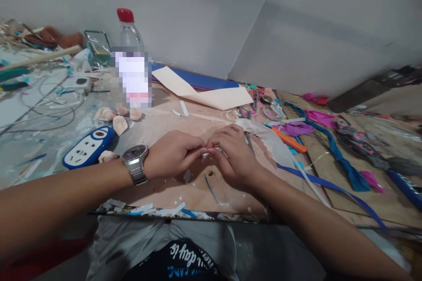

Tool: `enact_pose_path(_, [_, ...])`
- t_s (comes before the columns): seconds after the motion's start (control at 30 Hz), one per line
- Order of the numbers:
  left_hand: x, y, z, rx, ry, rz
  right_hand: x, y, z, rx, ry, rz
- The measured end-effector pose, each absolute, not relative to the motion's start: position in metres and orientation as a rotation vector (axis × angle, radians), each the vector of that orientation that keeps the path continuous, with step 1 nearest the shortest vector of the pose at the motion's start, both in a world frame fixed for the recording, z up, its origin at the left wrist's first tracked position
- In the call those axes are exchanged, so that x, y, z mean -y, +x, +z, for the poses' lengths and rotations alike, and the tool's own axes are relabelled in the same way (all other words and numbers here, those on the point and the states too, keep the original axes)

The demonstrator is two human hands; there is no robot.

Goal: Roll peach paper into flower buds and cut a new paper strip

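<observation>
My left hand (176, 151), with a metal watch (136, 162) on its wrist, meets my right hand (235, 153) above the front of the work table (158, 118). Thumbs and forefingers of both are pinched together, tip to tip. A small pale bit (205, 155) shows between the fingertips; it is too small to name. Beyond my left wrist lie several crumpled peach pieces (120, 125), close to a blue and white power strip (88, 147). Just past my right hand is a translucent white sheet (273, 140), partly covered by the hand.
A bottle with a red cap (125, 15) stands behind a blurred-out bright screen (135, 77). A folded cream strip (204, 94) lies at the back. To the right are an orange cutter (290, 140), a blue ribbon (329, 182) and purple scraps (298, 128). Paper snippets (148, 208) line the front edge.
</observation>
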State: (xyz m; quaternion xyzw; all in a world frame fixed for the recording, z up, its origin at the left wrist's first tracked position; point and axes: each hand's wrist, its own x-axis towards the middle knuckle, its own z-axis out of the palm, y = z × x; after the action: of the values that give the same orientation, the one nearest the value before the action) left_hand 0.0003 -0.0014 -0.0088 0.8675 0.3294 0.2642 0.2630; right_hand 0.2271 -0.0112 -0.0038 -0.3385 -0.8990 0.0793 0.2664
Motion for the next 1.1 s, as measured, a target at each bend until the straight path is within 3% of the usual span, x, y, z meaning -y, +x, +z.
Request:
enact_pose_path(0.37, [-0.0036,-0.0043,-0.019,-0.849,2.773,0.841,0.0122,0.2243,-0.0073,2.295,-0.964,0.27])
enact_pose_path(1.1, [-0.0001,0.0008,-0.011,-0.932,2.568,0.611,0.0082,0.2291,-0.0113,2.334,-0.909,0.424])
